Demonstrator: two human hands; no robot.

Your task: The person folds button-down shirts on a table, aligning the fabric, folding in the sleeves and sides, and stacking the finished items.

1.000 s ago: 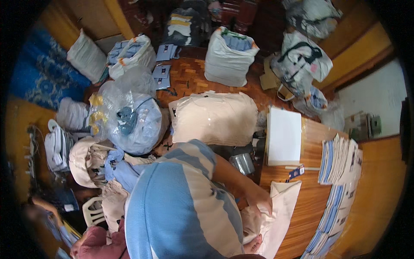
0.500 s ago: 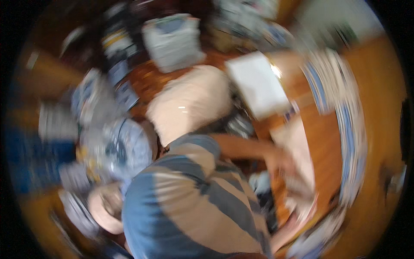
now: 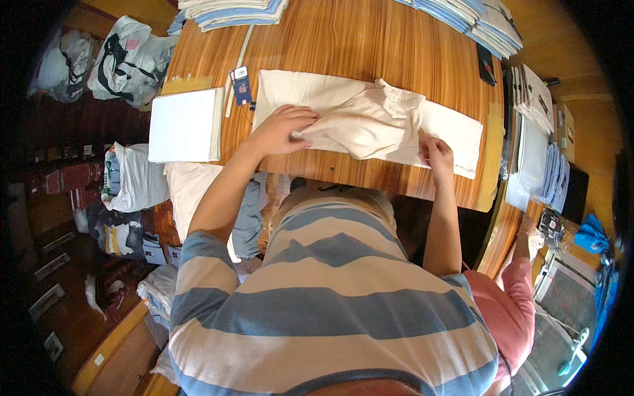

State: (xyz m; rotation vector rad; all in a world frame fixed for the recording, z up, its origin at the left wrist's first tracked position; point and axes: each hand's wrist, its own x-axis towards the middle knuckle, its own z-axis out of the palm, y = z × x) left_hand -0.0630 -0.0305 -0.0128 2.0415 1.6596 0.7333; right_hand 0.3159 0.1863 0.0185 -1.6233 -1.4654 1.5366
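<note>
A cream collared shirt (image 3: 370, 125) lies partly bunched on the wooden table, its collar at the far side. Beneath it stretches a long, flat piece of cream cloth (image 3: 454, 131); I cannot tell whether both are one garment. My left hand (image 3: 285, 130) rests at the left end of the bunched part, fingers stretched over the cloth and thumb apart. At the right side, my right hand (image 3: 437, 155) is closed with bent fingers pinching the shirt's near edge. A dark blue hang tag (image 3: 242, 89) lies beyond my left hand.
White sheets (image 3: 185, 125) are stacked at the table's left edge. Folded shirts (image 3: 231, 13) stand in piles along the far edge, near a dark phone (image 3: 486, 65). Filled plastic bags (image 3: 132, 178) crowd the left. A co-worker in a red top (image 3: 505, 303) is close on the right.
The view has swung from a blurred sideways look round to the table. Both my hands now rest on the cream cloth; earlier, motion blurred the arm and the cloth beside it.
</note>
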